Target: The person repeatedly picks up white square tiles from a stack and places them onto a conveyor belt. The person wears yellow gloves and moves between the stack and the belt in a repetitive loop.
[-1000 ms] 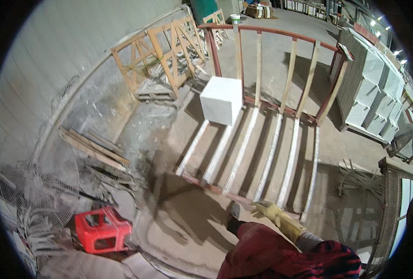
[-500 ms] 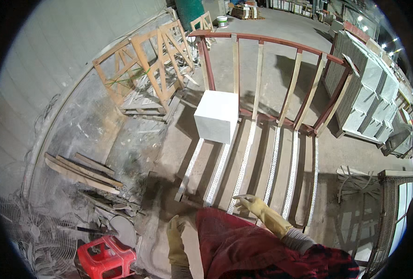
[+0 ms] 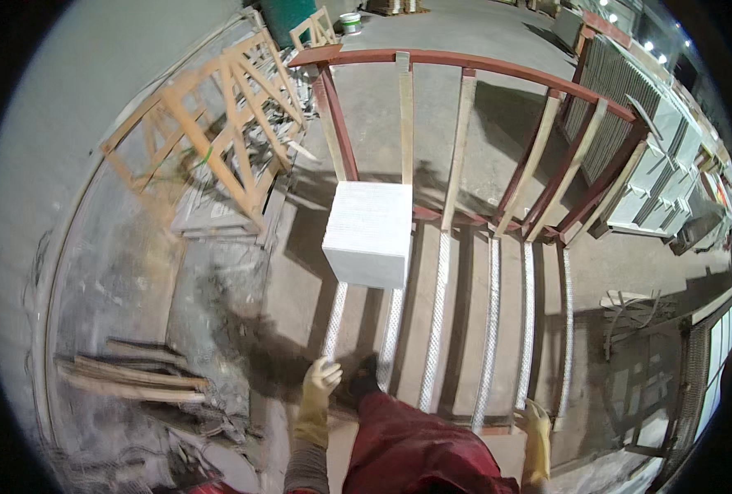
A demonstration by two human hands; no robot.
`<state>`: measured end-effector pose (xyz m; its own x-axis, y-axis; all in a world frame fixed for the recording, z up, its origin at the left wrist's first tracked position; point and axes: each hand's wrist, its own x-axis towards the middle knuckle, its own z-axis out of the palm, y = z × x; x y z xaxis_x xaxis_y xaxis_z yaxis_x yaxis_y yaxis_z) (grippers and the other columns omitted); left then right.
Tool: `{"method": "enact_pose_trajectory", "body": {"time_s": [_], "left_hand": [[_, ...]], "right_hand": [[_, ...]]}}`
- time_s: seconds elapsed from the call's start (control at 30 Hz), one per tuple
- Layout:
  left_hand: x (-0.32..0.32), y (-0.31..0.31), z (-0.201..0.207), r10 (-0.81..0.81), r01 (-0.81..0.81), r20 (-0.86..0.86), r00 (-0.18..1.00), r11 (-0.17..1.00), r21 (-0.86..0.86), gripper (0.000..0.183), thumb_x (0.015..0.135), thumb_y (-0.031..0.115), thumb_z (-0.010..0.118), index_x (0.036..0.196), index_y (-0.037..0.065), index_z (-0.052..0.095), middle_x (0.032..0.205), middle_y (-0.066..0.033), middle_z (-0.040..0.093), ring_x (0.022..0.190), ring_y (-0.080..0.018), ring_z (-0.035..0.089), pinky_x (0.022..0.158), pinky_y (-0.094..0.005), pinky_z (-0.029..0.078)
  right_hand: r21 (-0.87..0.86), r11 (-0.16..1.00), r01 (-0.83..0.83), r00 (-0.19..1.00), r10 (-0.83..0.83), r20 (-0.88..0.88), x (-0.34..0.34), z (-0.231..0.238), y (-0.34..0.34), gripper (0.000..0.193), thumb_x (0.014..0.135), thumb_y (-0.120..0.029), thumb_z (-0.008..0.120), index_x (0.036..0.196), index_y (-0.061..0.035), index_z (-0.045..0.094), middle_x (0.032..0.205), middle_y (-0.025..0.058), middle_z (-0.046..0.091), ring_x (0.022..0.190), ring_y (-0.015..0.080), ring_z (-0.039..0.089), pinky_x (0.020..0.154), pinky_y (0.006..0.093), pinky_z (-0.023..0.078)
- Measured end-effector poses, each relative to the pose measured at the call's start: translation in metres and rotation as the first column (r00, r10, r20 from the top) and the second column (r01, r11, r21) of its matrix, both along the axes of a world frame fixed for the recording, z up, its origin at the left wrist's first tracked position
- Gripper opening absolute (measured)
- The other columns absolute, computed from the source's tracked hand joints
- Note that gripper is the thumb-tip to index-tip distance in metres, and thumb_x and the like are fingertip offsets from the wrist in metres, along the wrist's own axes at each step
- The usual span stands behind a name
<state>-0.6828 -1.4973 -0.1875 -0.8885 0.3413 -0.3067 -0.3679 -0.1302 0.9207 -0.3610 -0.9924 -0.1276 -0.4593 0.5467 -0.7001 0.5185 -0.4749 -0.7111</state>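
Observation:
My left hand (image 3: 320, 385), in a yellow rubber glove, hangs loosely open near the front end of the leftmost slatted rail, with nothing in it. Off to the right, my right hand (image 3: 535, 428) in a matching glove is open and empty, fingers pointing forward near the front ends of the right-hand rails. Whether either hand touches the rack cannot be made out. Ahead, a squared stack of white slabs (image 3: 369, 224) sits at the far left of the rack, across two rails. The rack (image 3: 442, 313) has several long rails with dotted pale strips and a reddish upright frame with wooden bars behind.
Wooden A-shaped frames (image 3: 217, 132) stand on the left with broken pieces around them. Loose planks (image 3: 135, 375) lie on the floor below. Grey-white slabs (image 3: 654, 173) are stacked at the right. A white bucket (image 3: 350, 23) stands at the back. My red apron (image 3: 419, 449) covers the lower middle.
The view has moved closer to the rack. My left hand has risen toward the leftmost rail, while my right hand has shifted right and down. The red stool has nearly left the picture.

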Motion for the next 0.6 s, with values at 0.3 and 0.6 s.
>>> {"method": "enact_pose_trajectory", "body": {"time_s": [0.3,0.6], "left_hand": [[-0.285,0.055,-0.125,-0.031,-0.106,-0.190,0.981,0.735,-0.669,0.039,0.093,0.032,0.051,0.110,-0.002,0.058,0.107,-0.0183,0.060,0.102,-0.0302,0.057,0.087,-0.0404,0.043],[-0.430,0.120,-0.093,0.008,0.048,0.094,0.996,0.819,-0.572,0.055,0.089,0.043,0.061,0.121,-0.001,0.054,0.110,-0.0179,0.061,0.102,-0.0288,0.058,0.089,-0.0388,0.044]], "right_hand": [[-0.232,0.960,-0.157,0.959,0.204,0.199,-0.143,0.010,-0.134,0.041,0.098,-0.025,0.047,0.129,0.0009,0.049,0.107,0.0232,0.064,0.086,0.0285,0.066,0.075,0.0369,0.055],[-0.276,0.888,-0.369,0.892,0.421,0.165,-0.373,-0.016,-0.209,0.040,0.099,-0.024,0.044,0.129,0.0019,0.051,0.110,0.0180,0.064,0.102,0.0256,0.063,0.091,0.0346,0.050]]}}
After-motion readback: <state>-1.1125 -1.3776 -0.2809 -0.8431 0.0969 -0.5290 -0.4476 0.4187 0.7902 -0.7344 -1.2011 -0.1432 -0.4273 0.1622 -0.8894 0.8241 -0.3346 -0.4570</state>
